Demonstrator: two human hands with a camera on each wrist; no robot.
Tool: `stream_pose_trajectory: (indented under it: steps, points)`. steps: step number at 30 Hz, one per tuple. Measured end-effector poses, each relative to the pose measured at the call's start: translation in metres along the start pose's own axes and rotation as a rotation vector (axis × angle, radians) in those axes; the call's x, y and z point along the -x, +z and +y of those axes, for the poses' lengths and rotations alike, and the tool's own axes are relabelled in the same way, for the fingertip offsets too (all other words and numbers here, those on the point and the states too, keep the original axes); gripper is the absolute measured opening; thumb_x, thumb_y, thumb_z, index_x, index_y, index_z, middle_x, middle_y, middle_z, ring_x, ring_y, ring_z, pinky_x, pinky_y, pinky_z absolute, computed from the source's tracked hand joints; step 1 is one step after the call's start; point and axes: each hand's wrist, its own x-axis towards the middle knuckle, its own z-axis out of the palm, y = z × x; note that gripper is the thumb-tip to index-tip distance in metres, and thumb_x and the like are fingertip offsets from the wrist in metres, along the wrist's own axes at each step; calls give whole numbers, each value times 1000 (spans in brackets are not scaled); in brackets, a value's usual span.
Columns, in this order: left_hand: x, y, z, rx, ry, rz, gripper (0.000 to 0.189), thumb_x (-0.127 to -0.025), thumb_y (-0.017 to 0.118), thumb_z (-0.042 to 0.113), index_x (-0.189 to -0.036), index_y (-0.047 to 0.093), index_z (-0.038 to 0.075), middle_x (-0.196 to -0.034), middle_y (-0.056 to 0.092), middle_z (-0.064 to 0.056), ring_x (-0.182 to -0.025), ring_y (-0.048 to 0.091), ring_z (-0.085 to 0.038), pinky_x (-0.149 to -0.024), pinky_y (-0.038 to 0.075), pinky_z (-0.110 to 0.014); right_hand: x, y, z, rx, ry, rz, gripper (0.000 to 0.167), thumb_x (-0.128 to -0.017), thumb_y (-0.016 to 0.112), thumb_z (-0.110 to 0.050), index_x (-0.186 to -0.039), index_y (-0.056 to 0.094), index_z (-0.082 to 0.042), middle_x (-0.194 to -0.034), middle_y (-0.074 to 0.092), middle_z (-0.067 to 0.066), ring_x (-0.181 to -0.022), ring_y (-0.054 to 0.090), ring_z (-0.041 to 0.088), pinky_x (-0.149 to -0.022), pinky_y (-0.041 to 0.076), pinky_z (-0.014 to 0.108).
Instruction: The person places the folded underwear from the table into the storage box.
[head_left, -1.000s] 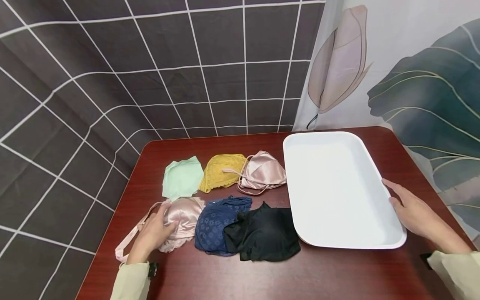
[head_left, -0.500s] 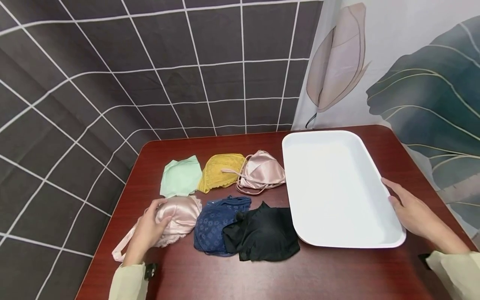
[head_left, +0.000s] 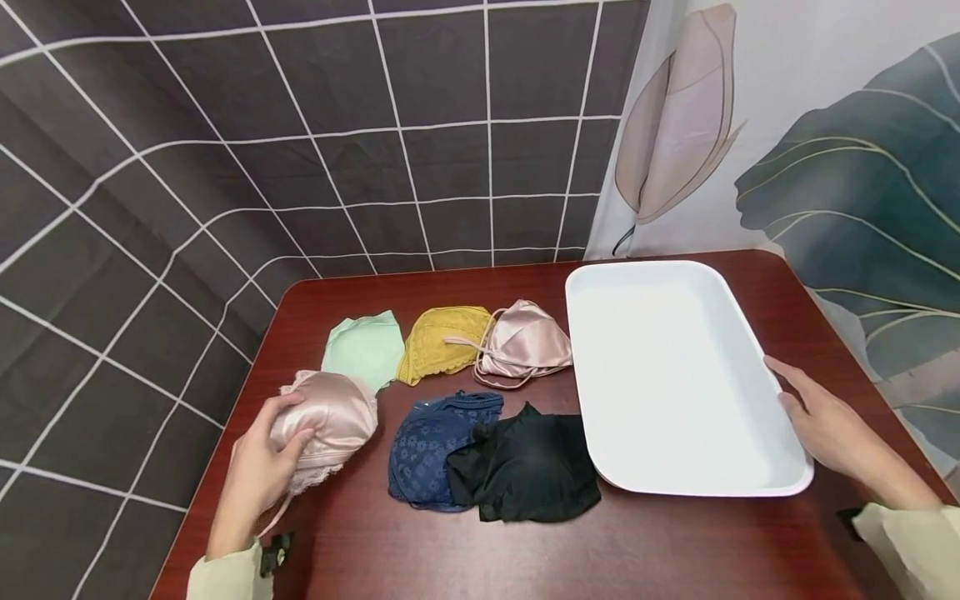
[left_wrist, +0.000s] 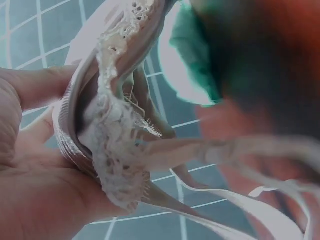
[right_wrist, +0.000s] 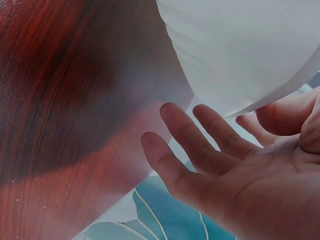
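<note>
My left hand [head_left: 258, 471] holds a pink satin bra [head_left: 330, 421] with lace edging, its thumb and fingers around the cup's near left side. The bra is raised off the table, and its straps [left_wrist: 240, 200] hang loose in the left wrist view. Behind it the bra partly covers a mint green folded bra [head_left: 367, 348]. At the right, my right hand [head_left: 828, 421] rests against the outer side of a white tray [head_left: 675, 383]. In the right wrist view its fingers [right_wrist: 187, 132] are extended beneath the tray's rim, with the thumb near the rim.
A yellow lace bra [head_left: 444, 342] and a second pink satin bra [head_left: 525, 340] with thin straps lie in the back row. In front are a navy bra [head_left: 435, 454] and a black bra [head_left: 536, 467], close to the tray. All lie on the reddish-brown table [head_left: 450, 558].
My left hand has taken hold of the pink satin bra, lifted it and drawn it left, away from the navy one. The right hand and the tray have stayed put.
</note>
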Motion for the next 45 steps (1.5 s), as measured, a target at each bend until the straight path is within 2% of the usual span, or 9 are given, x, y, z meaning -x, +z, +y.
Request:
stream_pose_trajectory:
  steps: [9, 14, 16, 21, 26, 31, 35, 42, 45]
  points:
    - [-8, -7, 34, 42, 86, 108, 51, -75, 77, 0, -121, 58, 14, -109, 65, -14, -84, 57, -30, -72, 36, -39, 2, 0, 4, -11, -13, -6, 62, -103, 36, -21, -150, 1, -3, -138, 15, 43, -108, 35, 61, -80, 35, 70]
    - [-17, -3, 52, 69, 133, 126, 53, -74, 78, 2, -121, 59, 17, -72, 59, -5, -55, 40, -15, -59, 30, -26, 2, 1, 3, -21, -29, -16, 62, -103, 35, -22, -150, -1, -4, -138, 14, 43, -109, 35, 61, -81, 35, 69]
    - [-20, -1, 58, 93, 150, 125, 54, -74, 78, 1, -121, 59, 17, -73, 60, -3, -56, 41, -14, -59, 30, -24, 2, 2, 3, -25, -32, -17, 62, -103, 34, -23, -150, -1, -4, -139, 13, 42, -109, 34, 61, -82, 35, 70]
    - [-28, 5, 74, 137, 210, 119, 53, -75, 77, 1, -122, 58, 16, -98, 67, -7, -71, 47, -17, -65, 32, -26, 3, 3, 4, -30, -32, -15, 62, -103, 34, -23, -150, -2, -4, -140, 12, 42, -111, 33, 61, -82, 34, 70]
    - [-36, 12, 92, 177, 306, 127, 53, -75, 77, 1, -122, 59, 17, -91, 66, -6, -66, 45, -17, -62, 31, -26, 3, 3, 5, -33, -34, -14, 62, -103, 33, -24, -150, -2, -4, -140, 12, 42, -111, 32, 61, -82, 34, 70]
    - [-44, 21, 116, 271, 374, 121, 52, -75, 76, -2, -121, 59, 17, -107, 65, -1, -87, 56, -17, -74, 37, -25, 2, 4, 4, -36, -40, -11, 62, -103, 33, -25, -150, -1, -5, -140, 13, 41, -112, 32, 60, -83, 33, 70]
    - [-50, 30, 137, 351, 420, 81, 50, -77, 74, -3, -121, 58, 15, -116, 62, 0, -103, 54, -17, -85, 38, -27, 2, 4, 4, -42, -41, -13, 61, -103, 33, -25, -150, -1, -5, -141, 13, 41, -113, 32, 60, -84, 33, 70]
    - [-56, 45, 173, 384, 506, 15, 46, -81, 72, 5, -123, 57, 18, -113, 62, 2, -85, 50, -17, -70, 38, -32, 3, 3, 3, -39, -52, -12, 60, -103, 33, -22, -150, 0, -3, -141, 14, 41, -114, 32, 59, -85, 32, 70]
    - [-58, 54, 189, 411, 556, 2, 44, -82, 71, 7, -122, 57, 18, -113, 62, 2, -89, 52, -19, -74, 39, -35, 3, 2, 3, -39, -53, -10, 60, -104, 32, -22, -150, 0, -3, -141, 14, 40, -114, 32, 59, -85, 32, 70]
